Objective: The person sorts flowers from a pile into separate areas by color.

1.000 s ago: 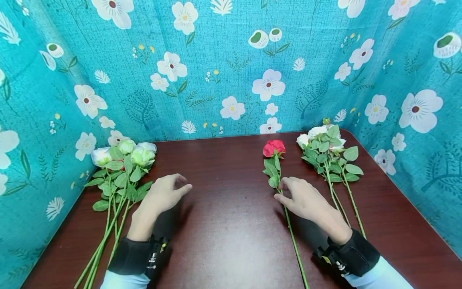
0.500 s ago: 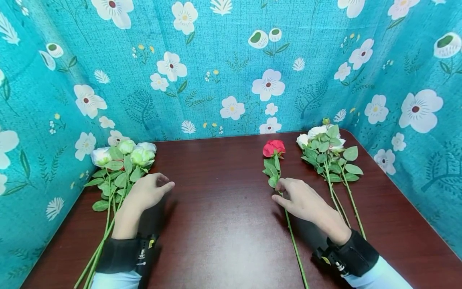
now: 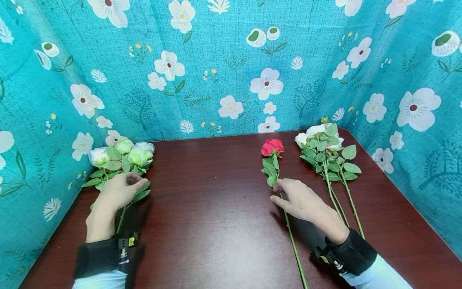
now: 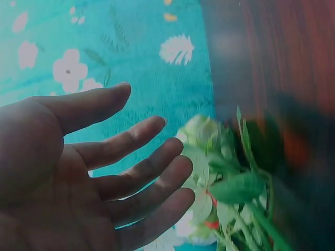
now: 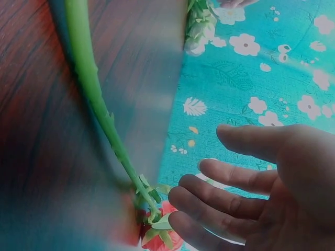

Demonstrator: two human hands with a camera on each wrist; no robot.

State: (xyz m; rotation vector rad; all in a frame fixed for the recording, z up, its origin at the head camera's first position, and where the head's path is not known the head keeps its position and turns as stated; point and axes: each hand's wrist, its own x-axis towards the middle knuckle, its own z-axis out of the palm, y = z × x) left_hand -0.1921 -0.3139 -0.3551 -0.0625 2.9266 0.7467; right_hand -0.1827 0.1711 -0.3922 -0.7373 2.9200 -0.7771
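the left hand (image 3: 120,190) lies over the leaves of the white rose bunch (image 3: 122,158) at the 9 o'clock edge of the tabletop (image 3: 223,224). its grip is wide: in the left wrist view the fingers (image 4: 136,167) are spread and nearly straight, holding nothing, with the pale blooms and green leaves just beyond the fingertips. the blooms lie at 12 o'clock from this hand; the stems run under it toward 6 o'clock.

the right hand (image 3: 301,200) rests on the stem of the red rose (image 3: 272,147), just below its lowest leaves. its grip is relaxed and wide: the right wrist view shows the fingers (image 5: 225,201) extended beside the stem, not curled round it. the red bloom lies at 12 o'clock from this hand, well apart from the fingertips; the stem continues past the wrist toward 6 o'clock.

the red rose is a single stem: one closed red head, a few green leaves below it, then a long, bare, thin green stem, lying flat on the tabletop.

a second white rose bunch (image 3: 326,150) lies just beside the red rose at 3 o'clock, untouched.
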